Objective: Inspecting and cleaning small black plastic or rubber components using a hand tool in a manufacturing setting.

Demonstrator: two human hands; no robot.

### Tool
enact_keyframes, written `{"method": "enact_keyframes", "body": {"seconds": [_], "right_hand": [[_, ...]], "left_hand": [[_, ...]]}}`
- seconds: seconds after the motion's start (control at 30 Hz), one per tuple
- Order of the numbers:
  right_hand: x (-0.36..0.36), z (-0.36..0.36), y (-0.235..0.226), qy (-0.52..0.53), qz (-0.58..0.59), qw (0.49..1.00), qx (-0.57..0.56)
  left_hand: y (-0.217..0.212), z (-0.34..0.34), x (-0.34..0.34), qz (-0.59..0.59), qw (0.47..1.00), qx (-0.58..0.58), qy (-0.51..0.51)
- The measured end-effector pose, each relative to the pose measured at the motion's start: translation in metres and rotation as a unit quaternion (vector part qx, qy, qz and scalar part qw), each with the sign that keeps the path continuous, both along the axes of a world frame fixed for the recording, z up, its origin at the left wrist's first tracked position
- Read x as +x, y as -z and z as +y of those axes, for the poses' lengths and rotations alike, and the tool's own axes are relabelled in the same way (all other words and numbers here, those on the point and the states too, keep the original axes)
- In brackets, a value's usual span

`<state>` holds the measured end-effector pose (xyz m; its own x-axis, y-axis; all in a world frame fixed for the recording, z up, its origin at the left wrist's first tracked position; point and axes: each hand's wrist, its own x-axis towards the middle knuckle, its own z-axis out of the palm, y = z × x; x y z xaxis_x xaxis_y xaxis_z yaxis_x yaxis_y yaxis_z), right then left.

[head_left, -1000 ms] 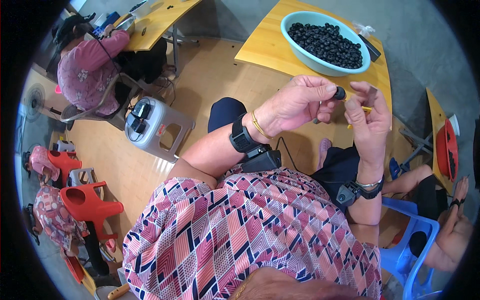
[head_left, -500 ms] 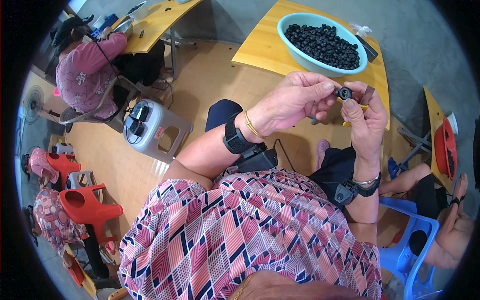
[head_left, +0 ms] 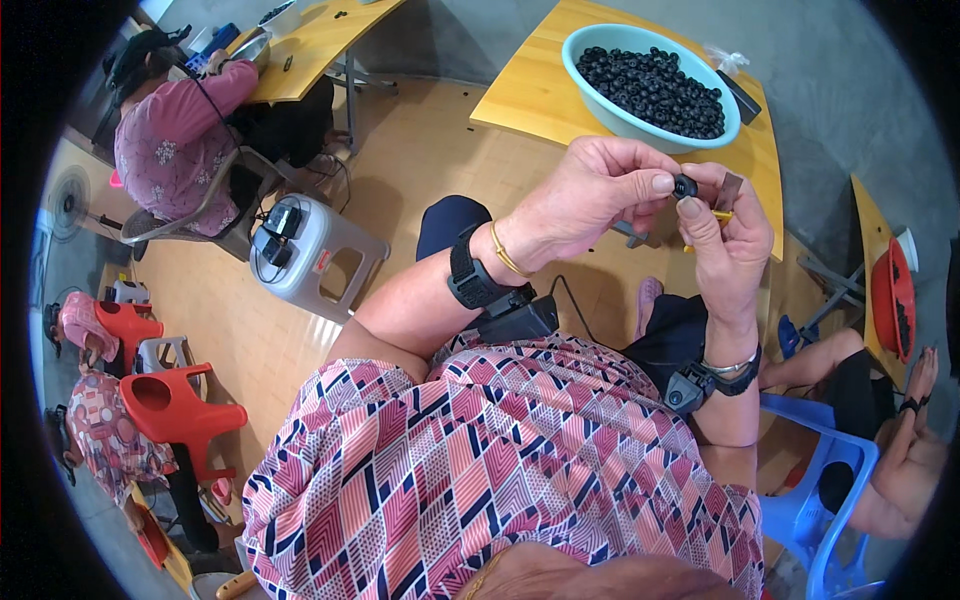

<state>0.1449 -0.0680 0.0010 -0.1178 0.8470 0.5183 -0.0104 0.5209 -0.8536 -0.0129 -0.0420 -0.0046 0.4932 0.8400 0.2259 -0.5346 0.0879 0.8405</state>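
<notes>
Two hands: raised together before the chest.
Left hand (head_left: 590,200): pinches small black ring (head_left: 685,186).
Right hand (head_left: 728,245): fingertip touches the ring, gripping a yellow-handled tool (head_left: 722,213).
Bowl (head_left: 600,95): twelve o'clock, full of black pieces.

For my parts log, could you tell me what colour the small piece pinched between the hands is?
Black; the small round piece shows best in the head view.

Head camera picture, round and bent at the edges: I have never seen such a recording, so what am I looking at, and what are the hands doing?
A fisheye camera on a seated person's head looks down, which bends the edges. Both bare hands are raised: the left hand and the right hand pinch one small black ring-shaped part between their fingertips. The right hand also holds a thin yellow tool. Ahead, on a wooden table, a light blue basin holds many similar black parts. Other people sit nearby.
</notes>
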Motion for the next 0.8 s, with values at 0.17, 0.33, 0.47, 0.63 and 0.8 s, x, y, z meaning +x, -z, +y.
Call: {"method": "enact_keyframes", "body": {"seconds": [0.17,0.33,0.47,0.63,0.8], "right_hand": [[0.001,0.000,0.002,-0.036,0.043,0.998,-0.021],[0.008,0.003,0.002,-0.037,0.075,0.996,-0.031],[0.004,0.000,-0.001,0.013,0.015,1.000,0.006],[0.005,-0.005,0.006,0.051,-0.137,0.985,0.092],[0.048,-0.004,0.042,0.186,-0.087,0.977,0.050]], "left_hand": [[-0.004,-0.004,-0.002,0.032,0.998,0.047,-0.033],[-0.005,-0.003,-0.004,0.058,0.993,0.078,-0.061],[-0.004,-0.003,-0.004,0.097,0.990,0.074,-0.064],[0.010,-0.001,0.007,0.070,0.997,0.017,-0.012],[0.030,0.010,0.006,0.158,0.985,-0.036,0.064]]}}
